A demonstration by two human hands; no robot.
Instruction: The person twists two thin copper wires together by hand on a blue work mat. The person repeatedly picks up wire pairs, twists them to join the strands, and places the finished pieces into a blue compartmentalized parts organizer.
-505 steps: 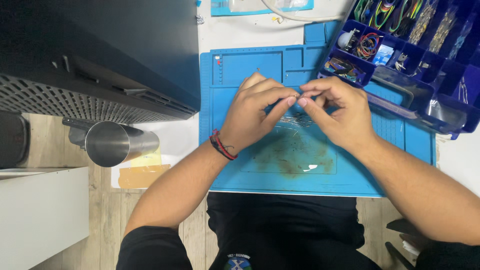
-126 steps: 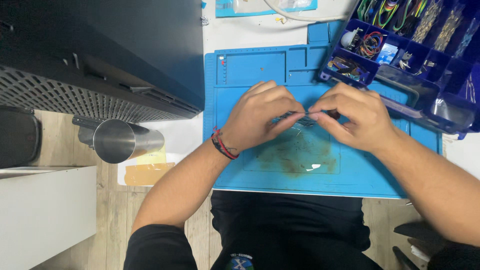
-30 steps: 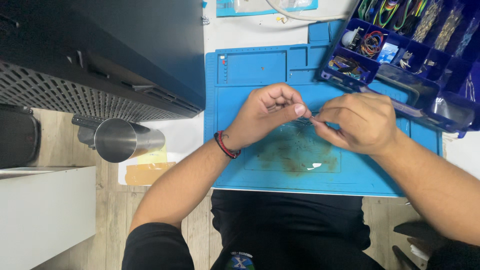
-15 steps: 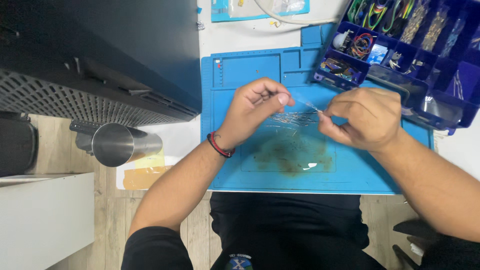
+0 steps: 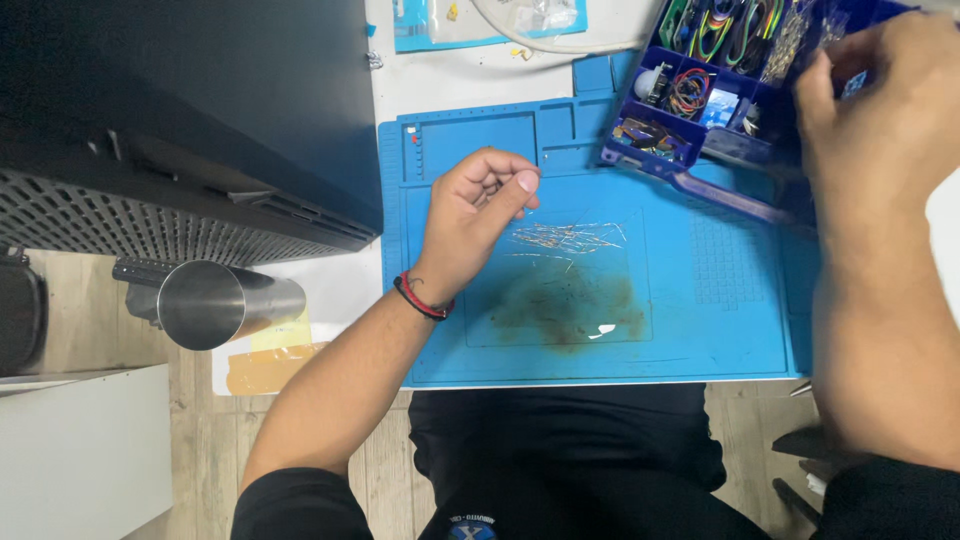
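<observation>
Our left hand [image 5: 478,205] curls loosely, fingers [image 5: 522,182] grasping nothing, wires [image 5: 565,238] just right of them on the mat [image 5: 700,300]; right hand [image 5: 880,95] reaches over the organizer [image 5: 700,90], grip unclear.

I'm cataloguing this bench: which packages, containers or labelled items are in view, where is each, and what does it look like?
Compartment box: top right beside the right hand, dark blue, holding coloured wires and small parts.
Flat packet: top edge, light blue, with small clear bags.
Tape strip: table's left edge, yellowish, translucent.
No screens or signs show.
</observation>
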